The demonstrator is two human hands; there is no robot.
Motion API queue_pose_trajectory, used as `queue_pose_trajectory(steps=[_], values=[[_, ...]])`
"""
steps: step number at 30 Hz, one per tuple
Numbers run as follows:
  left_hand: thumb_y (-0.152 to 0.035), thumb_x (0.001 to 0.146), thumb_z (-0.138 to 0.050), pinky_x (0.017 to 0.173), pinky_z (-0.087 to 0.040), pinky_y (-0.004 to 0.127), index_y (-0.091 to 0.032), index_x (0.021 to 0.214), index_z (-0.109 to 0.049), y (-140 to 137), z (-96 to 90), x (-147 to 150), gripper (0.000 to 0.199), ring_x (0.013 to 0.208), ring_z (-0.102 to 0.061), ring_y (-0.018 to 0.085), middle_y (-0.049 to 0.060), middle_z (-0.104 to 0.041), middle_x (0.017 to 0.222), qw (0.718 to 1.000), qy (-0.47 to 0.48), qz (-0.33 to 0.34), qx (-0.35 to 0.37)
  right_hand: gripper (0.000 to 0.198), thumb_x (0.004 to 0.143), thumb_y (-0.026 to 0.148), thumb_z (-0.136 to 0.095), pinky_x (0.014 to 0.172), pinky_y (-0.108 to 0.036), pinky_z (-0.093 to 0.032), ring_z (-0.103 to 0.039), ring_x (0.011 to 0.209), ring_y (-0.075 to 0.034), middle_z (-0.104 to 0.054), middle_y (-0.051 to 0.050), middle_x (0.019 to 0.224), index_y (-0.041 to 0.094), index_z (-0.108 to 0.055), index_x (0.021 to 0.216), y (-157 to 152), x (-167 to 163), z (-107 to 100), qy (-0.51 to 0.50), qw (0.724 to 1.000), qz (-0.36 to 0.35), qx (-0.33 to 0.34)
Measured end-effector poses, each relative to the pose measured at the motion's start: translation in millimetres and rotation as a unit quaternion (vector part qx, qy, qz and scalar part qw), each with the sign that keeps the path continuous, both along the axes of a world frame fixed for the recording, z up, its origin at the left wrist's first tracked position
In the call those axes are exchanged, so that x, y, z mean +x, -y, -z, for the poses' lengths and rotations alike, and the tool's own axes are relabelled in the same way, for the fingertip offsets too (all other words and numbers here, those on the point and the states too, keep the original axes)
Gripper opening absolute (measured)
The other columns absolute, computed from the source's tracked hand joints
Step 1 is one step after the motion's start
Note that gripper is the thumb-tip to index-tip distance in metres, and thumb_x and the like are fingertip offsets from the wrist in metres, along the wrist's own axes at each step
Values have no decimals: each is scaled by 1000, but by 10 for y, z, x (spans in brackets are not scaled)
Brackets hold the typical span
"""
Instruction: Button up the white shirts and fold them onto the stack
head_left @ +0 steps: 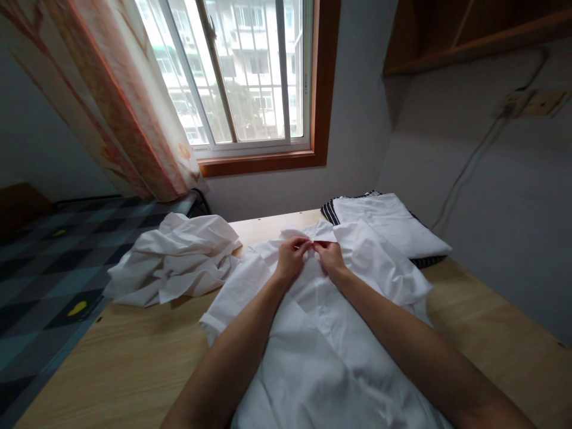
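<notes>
Two bare forearms show, the left forearm [239,342] and the right forearm [397,328], both uncovered from the wrist to where the lower edge of the view cuts them off. Each has a long, smooth, slender outline, broadest low in the view and narrowing steadily to a slim wrist, the left wrist [279,277] and the right wrist [340,274] looking much alike. Beyond these, the left hand [291,257] and the right hand [329,256] are bare as well, compact in shape, with gently rounded backs. The fingers [302,242] are thin. Fingernails and finer marks on the skin are too small to make out.
</notes>
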State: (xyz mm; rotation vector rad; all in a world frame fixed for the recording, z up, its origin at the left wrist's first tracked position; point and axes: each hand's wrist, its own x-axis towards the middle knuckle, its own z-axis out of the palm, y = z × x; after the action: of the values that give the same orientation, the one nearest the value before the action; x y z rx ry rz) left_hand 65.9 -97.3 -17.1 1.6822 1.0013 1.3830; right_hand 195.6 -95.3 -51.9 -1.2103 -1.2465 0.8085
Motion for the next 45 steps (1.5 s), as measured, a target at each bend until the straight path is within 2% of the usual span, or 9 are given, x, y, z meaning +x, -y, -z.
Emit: queue_pose_trajectory(steps=[5,10,15,20,24,28,32,38,45], values=[[-19,71,-67,65,-48,26,-17,88,-66,-12,79,26,17,64,-61,14,1,-67,69,998,48,17,-22,19,68,33,-64,79,-35,-53,-69,80,-23,-75,-7,81,18,-72,77,10,-2,-80,-92,996,-15,-16],[-17,69,-69,68,-49,27,-18,90,-60,14,98,43,23,71,-64,16,2,-68,78,1000,10,-23,7,22,68,37,-67,75,-34,-53,-68,77,-22,-74,-6,80,18,-70,78,35,-24,-74,-60,998,-18,-18],[-1,63,-58,92,-46,36,-20,106,-61,4,90,1,47,108,-60,23,8,-66,115,994,-83,-57,39,21,77,37,-55,75,-35,-51,-66,77,-23,-72,-8,81,19,-65,79,-2,16,-30,-13,998,52,-14],[0,66,-47,87,-45,36,-17,93,-67,-8,77,-25,38,91,-61,23,9,-69,95,975,-193,-108,17,13,78,31,-52,82,-35,-50,-64,83,-22,-69,-8,89,21,-56,86,-14,68,-55,-3,988,153,-6],[-14,70,-59,89,-39,40,-21,82,-73,20,55,-13,20,95,-56,28,8,-68,94,940,-334,-60,45,13,77,24,-51,84,-35,-50,-63,84,-20,-68,-6,89,20,-60,86,63,81,-85,46,998,39,15],[-23,76,-63,88,-35,39,-24,80,-74,21,57,2,12,97,-53,27,8,-68,96,920,-382,-53,75,23,76,18,-54,89,-35,-48,-63,91,-20,-68,-7,97,17,-64,97,241,142,-118,139,988,-63,35],[-23,83,-58,78,-36,33,-19,71,-67,-4,41,3,15,83,-55,22,6,-65,77,924,-368,-93,42,36,76,20,-62,95,-35,-44,-59,104,-23,-65,-12,112,13,-63,111,482,232,-190,272,961,-49,14],[-21,87,-53,67,-34,27,-17,70,-58,-41,-41,-19,18,66,-51,16,1,-58,66,958,-238,-158,-28,36,85,32,-61,94,-35,-39,-55,109,-25,-64,-11,115,15,-63,116,682,165,-311,437,899,-7,-18],[-26,79,-58,55,-37,24,-15,67,-59,-11,-90,-11,16,50,-49,11,-2,-54,56,982,-141,-65,-106,17,93,22,-50,86,-34,-35,-56,102,-24,-67,-10,104,17,-65,98,567,79,-280,517,855,21,-44]])
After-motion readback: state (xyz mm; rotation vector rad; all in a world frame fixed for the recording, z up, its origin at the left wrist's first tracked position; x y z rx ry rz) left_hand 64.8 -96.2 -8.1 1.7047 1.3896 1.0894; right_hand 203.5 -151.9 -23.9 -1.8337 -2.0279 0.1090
